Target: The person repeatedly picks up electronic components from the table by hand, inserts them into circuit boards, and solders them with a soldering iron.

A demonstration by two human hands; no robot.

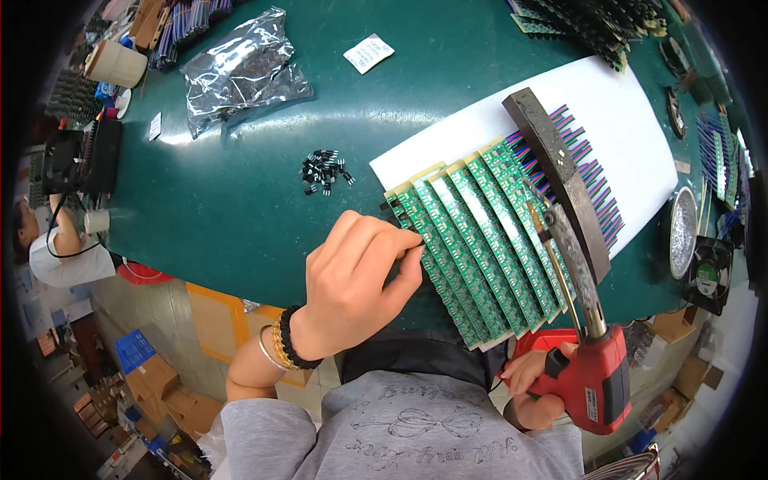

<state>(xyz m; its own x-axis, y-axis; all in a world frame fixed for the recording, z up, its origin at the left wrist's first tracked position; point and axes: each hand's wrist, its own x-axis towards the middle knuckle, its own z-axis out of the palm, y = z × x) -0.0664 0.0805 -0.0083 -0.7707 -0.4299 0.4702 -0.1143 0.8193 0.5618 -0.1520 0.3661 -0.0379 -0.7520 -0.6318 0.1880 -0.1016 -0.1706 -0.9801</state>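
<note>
My left hand (352,276) is closed in a pinch at the left edge of a row of green circuit boards (488,240). A small black part, mostly hidden, sits between its fingertips, probably one of the black three-legged components (324,170) heaped on the table farther left. Below the boards' right end, my right hand (534,388) grips a red soldering gun (598,384) by its handle. The gun's metal tip and wire guide point up over the boards. Across the boards' coloured wires (596,192) lies a dark heavy bar (560,176).
A white sheet (640,136) lies under the boards on the green table (216,200). Beyond are a clear plastic bag (240,76), a paper label (369,54) and stacked boards (576,24). A round metal dish (682,232) and small fan (709,276) stand right. Another person (68,248) sits far left.
</note>
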